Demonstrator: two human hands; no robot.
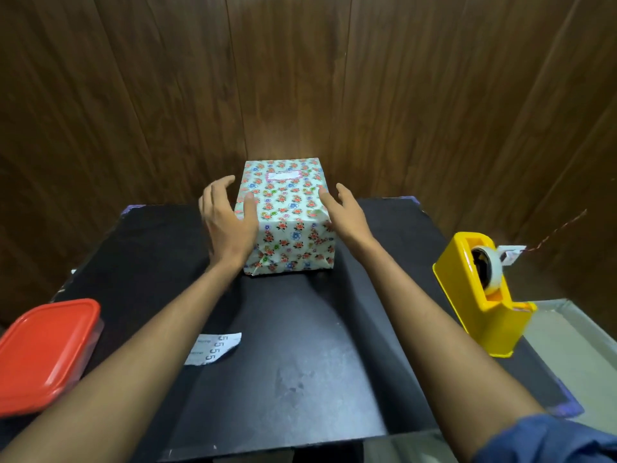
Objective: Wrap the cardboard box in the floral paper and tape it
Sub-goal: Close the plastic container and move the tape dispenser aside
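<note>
The box [283, 215] is fully covered in floral paper and stands on the far part of the black table [293, 345]. A small pink-edged label sits on its top near the far edge. My left hand [225, 222] is at the box's left side, fingers spread, thumb touching the top edge. At the right side is my right hand [344, 212], fingers straight, thumb touching the top right edge. Neither hand grips the box. A yellow tape dispenser [484, 295] with a roll of clear tape stands at the table's right edge.
A container with a red lid [46, 352] sits at the table's left edge. A white paper slip [213, 349] printed with digits lies near the front left. A grey tray [574, 339] lies right of the dispenser. Brown wood panelling stands close behind the table.
</note>
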